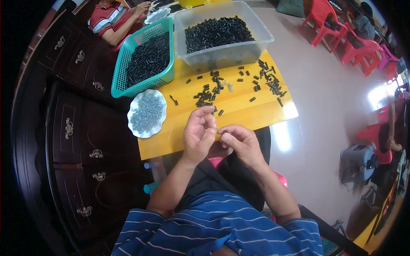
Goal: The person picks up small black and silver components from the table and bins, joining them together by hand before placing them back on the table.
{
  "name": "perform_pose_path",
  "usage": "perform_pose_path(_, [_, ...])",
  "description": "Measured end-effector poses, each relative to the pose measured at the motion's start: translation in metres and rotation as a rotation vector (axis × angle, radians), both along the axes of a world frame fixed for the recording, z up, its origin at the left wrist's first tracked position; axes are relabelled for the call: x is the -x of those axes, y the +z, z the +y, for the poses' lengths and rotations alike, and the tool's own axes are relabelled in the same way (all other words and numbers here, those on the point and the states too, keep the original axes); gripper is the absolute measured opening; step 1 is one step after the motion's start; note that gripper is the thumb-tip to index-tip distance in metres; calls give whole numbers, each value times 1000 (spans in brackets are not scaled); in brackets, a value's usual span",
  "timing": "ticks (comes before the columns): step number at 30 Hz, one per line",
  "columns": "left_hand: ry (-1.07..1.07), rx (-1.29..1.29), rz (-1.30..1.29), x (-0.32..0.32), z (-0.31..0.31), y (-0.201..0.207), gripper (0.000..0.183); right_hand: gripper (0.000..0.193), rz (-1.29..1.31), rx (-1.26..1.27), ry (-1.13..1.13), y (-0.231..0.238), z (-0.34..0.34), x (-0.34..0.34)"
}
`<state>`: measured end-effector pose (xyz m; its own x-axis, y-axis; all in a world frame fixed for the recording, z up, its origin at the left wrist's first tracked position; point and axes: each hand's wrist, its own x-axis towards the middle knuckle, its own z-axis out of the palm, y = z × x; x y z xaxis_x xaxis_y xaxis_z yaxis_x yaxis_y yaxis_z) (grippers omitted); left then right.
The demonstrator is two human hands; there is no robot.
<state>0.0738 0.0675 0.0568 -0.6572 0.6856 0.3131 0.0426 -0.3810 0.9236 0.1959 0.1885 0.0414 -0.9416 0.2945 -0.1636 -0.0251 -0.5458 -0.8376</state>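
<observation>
Just above my lap, at the near edge of the yellow table (181,121), my two hands are close together. My left hand (197,135) pinches something tiny and pale at its thumb tip, too small to name. Facing it, my right hand (241,144) has thumb and forefinger closed on a small dark piece, mostly hidden by the fingers. Just beyond my fingertips lies a loose pile of short black cylindrical parts (207,94), with a few small silvery pins (230,87) beside it. To the left, a white scalloped dish (133,105) holds many small silvery metal pins.
A green basket (117,74) and a clear plastic bin (222,57), both filled with black parts, stand at the table's far side. More black parts (273,83) lie scattered at right. Dark drawers (68,128) line the left. Another person (113,25) sits beyond; red chairs (322,23) stand right.
</observation>
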Motion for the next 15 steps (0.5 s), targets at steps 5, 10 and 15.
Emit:
perform_pose_path(5, [-10,49,33,-5,1,3,51,20,2,-67,39,0,-1,2])
perform_pose_path(10, [36,167,251,-5,-5,-7,49,22,-3,-110,83,9,1,-1])
perform_pose_path(15, [5,200,294,-2,-11,-8,46,26,-34,-175,131,5,1,-2])
